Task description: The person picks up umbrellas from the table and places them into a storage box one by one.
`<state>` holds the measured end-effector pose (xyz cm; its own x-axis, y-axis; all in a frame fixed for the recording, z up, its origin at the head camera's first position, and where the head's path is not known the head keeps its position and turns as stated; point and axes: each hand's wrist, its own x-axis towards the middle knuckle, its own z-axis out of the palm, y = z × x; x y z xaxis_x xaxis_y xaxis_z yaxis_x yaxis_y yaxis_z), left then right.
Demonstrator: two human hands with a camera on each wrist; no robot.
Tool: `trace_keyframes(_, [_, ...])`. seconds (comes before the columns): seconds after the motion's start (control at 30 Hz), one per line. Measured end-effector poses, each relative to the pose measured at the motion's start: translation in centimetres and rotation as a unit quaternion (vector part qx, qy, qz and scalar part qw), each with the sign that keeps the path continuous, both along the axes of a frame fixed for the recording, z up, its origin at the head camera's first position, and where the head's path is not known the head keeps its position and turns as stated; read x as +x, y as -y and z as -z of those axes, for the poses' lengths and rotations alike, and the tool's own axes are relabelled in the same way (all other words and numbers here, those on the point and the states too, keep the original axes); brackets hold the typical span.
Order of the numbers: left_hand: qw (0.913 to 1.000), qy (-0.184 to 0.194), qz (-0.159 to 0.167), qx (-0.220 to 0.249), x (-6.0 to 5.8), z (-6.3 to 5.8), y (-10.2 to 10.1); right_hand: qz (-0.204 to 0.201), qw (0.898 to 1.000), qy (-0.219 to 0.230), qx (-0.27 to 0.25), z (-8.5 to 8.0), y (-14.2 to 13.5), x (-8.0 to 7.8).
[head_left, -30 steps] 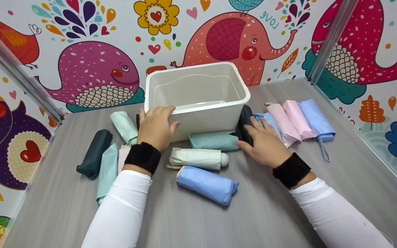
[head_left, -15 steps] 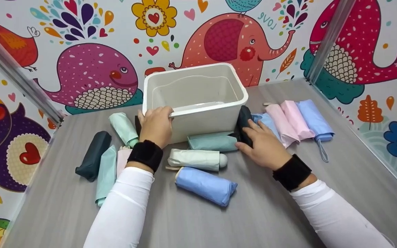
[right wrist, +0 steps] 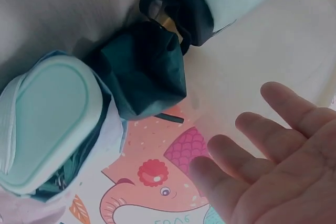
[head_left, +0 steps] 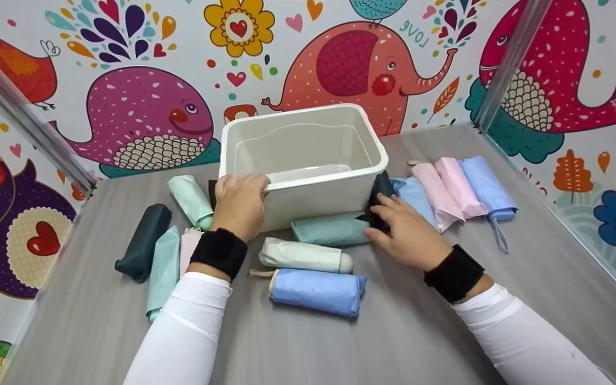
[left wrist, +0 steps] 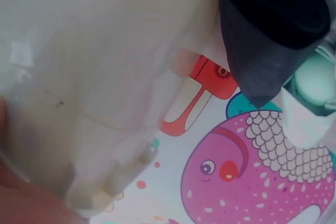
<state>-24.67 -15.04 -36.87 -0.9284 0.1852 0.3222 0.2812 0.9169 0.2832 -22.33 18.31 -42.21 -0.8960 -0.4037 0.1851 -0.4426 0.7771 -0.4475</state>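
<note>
My left hand [head_left: 241, 206] grips the near left rim of a white plastic bin [head_left: 318, 200], fingers over the edge; its thumb is hidden in the head view. The bin has nothing in it. My right hand [head_left: 409, 230] has its fingers spread beside a dark folded umbrella [head_left: 383, 184] at the bin's right end. In the right wrist view, those fingers lie relaxed beside the dark green umbrella [right wrist: 144, 69]. Close before the bin lie a teal umbrella [head_left: 332, 230], a pale mint umbrella [head_left: 302, 254] and a blue umbrella [head_left: 316, 291], all folded.
Left of the bin lie a dark umbrella [head_left: 145, 240], two mint umbrellas and a partly hidden pink one [head_left: 189, 246]. A pale blue [head_left: 417, 200], two pink [head_left: 439, 195] and another blue umbrella [head_left: 487, 184] are at the right. Printed wall panels [head_left: 265, 80] enclose the grey table [head_left: 393, 331].
The bin has shifted slightly toward me with my left hand on it. The teal and mint umbrellas have slid nearer, and the front blue umbrella has turned. My right hand has barely moved.
</note>
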Motion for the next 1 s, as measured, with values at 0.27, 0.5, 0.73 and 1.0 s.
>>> trace_keyframes(0.27, [0.9989, -0.008, 0.01, -0.044, 1.5, -0.1, -0.3, -0.003, 1.0, -0.02, 0.019, 1.2, 1.2, 0.3])
trace_keyframes(0.5, [0.9977, -0.006, 0.022, -0.064, 2.8, -0.4, -0.5, -0.025, 0.997, -0.052, 0.047, 2.5, 2.2, 0.8])
trace_keyframes(0.73, [0.9955, -0.03, 0.012, -0.089, 2.9, -0.4, -1.0, -0.03, 0.995, -0.065, 0.075, 3.3, 2.7, 0.7])
trace_keyframes(1.0, [0.9879, -0.09, 0.001, -0.126, 2.3, 0.2, -1.1, -0.025, 0.992, -0.07, 0.097, 3.9, 3.2, 1.0])
